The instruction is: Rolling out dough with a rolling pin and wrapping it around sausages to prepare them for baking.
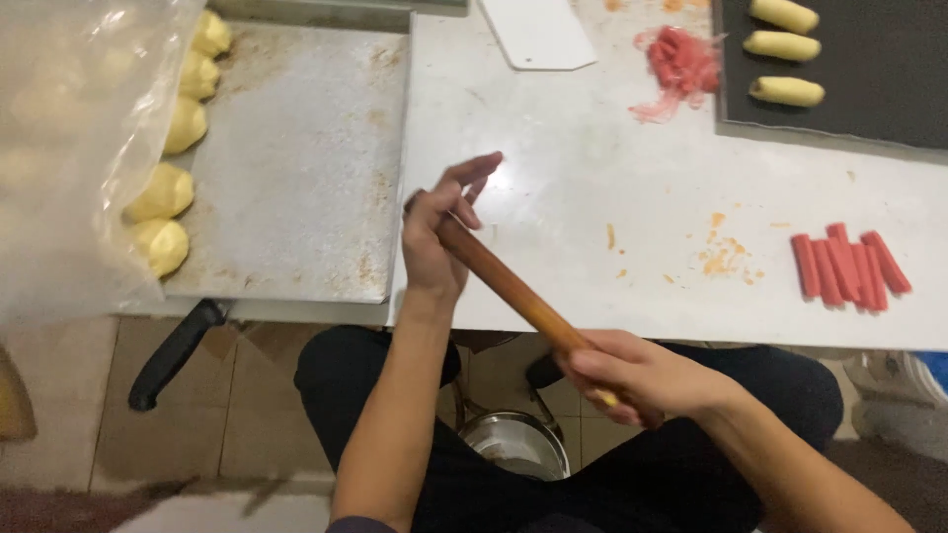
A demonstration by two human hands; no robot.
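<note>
**First onlooker:** Head view looks straight down: both hands are on the long brown wooden rolling pin (pixel 513 291), held slantwise over the edge of the white worktop (pixel 592 188).

**Second onlooker:** Right hand (pixel 642 375) is wrapped tight around the near end. The left hand (pixel 439 232) has the far end in its palm, fingers half uncurled, more cupping than gripping.

**First onlooker:** I'd say it wants an even hold on both ends before it comes down flat, or it will roll crooked.

**Second onlooker:** Dough's off to the side, pale yellow lumps (pixel 163 192) lined along the left rim of the floured metal tray (pixel 296 168), partly under a clear plastic bag (pixel 69 148).

**First onlooker:** And the red sausage sticks (pixel 849 266) lie together on the right, well apart from the pin. Shaped yellow rolls (pixel 785 49) sit on a dark tray (pixel 859 99) beyond.
</note>
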